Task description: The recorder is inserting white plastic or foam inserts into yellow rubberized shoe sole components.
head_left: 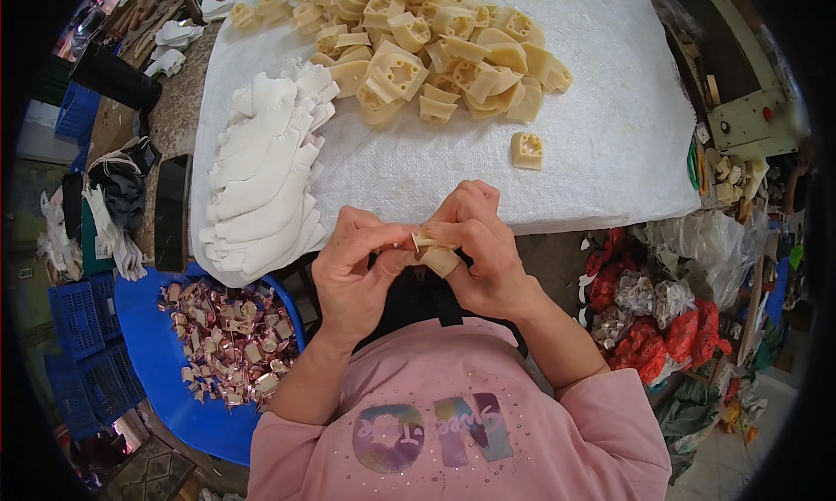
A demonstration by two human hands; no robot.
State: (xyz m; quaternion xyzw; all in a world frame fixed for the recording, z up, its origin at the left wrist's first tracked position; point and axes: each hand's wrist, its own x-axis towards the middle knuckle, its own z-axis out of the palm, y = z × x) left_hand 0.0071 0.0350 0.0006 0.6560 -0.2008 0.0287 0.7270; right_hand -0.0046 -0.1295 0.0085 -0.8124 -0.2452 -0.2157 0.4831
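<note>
Close in front of my body, at the near edge of the table, both hands meet on a small cream plastic moulding (440,260). My right hand (488,261) grips it between thumb and fingers. My left hand (353,270) pinches at its left edge, and the fingers partly cover what lies between them. A single cream moulding (527,151) with holes in its face lies beyond my right hand. Farther off is a heap of similar mouldings (392,76). Overlapping flat white curved pieces (266,174) lie in a row to the left.
A white woven sheet (610,109) covers the table. At the lower left, a blue tub (178,418) holds many small shiny pink and beige parts (231,340). A dark phone (171,213) lies beside the sheet. Blue crates (83,318) stand far left; red plastic bags (666,340) lie right.
</note>
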